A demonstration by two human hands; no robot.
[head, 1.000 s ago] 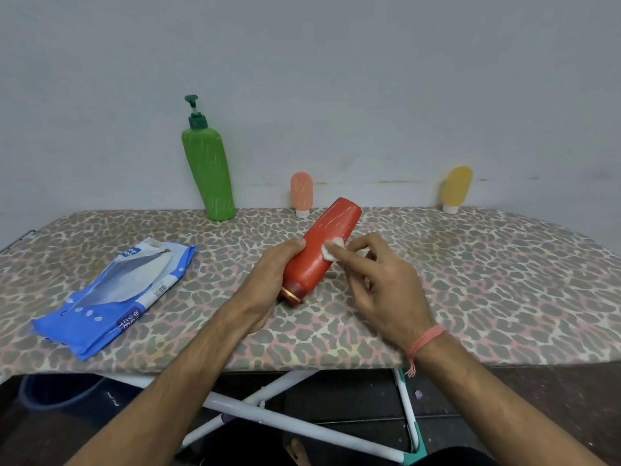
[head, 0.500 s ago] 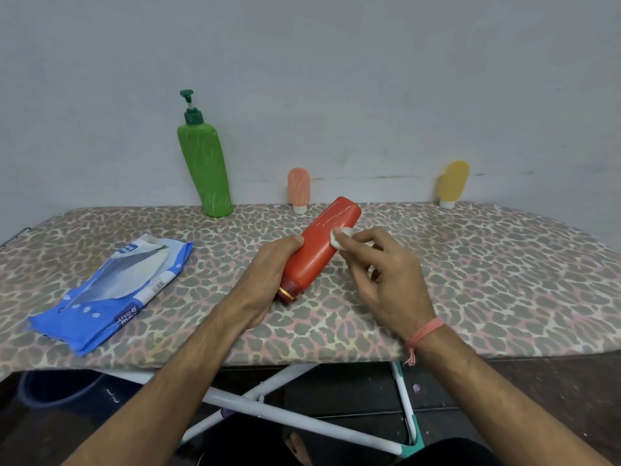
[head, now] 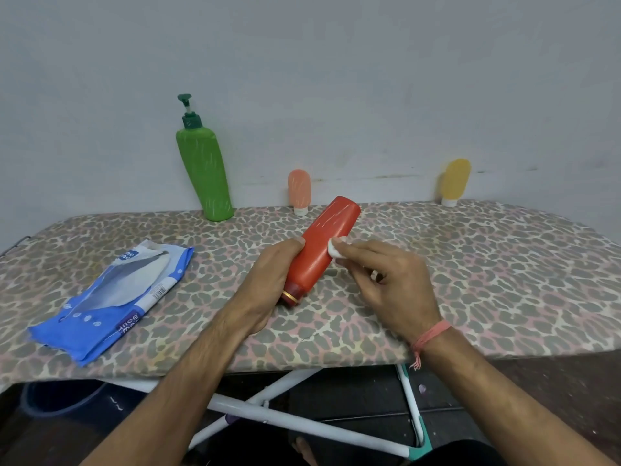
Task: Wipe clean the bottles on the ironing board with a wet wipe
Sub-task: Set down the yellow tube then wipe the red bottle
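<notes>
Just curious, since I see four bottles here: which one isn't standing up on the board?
The red bottle: it is tilted, cap down, in the left hand. The green pump bottle, pink tube and yellow tube stand by the wall.

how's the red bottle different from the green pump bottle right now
The red bottle is tilted, cap toward the person, gripped by the left hand; the green pump bottle stands at the board's far edge, untouched. The right hand presses a wet wipe on the red one. The green has a pump, the red a plain cap. Both show pale streaks.
</notes>
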